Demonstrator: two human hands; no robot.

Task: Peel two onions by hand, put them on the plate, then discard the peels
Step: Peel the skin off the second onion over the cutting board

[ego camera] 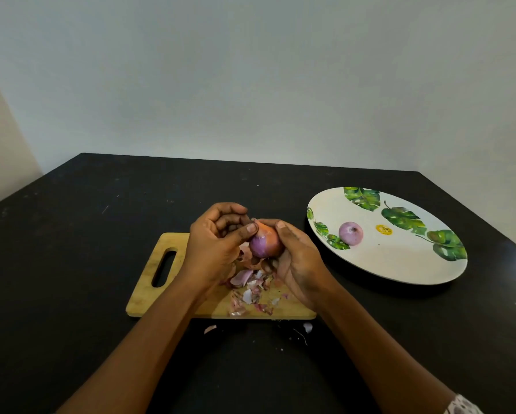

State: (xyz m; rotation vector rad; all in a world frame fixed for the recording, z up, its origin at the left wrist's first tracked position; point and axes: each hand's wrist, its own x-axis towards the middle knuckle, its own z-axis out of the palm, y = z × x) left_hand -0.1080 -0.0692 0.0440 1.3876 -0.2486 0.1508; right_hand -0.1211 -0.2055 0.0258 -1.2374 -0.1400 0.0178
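Over the cutting board (149, 289), well short of the surface's (71, 234) far edge, the right hand (295, 264) clamps curled fingers round the half-peeled onion (265, 242) while fingers of the left hand (218, 243) pinch skin at its tip; a hard tug could slip it loose or scatter peels (250, 289) off the board.

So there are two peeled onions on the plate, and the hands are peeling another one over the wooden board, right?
Not quite. The head view shows just one peeled onion on the plate. The rest holds: the left hand and right hand are peeling a second onion over the wooden board.
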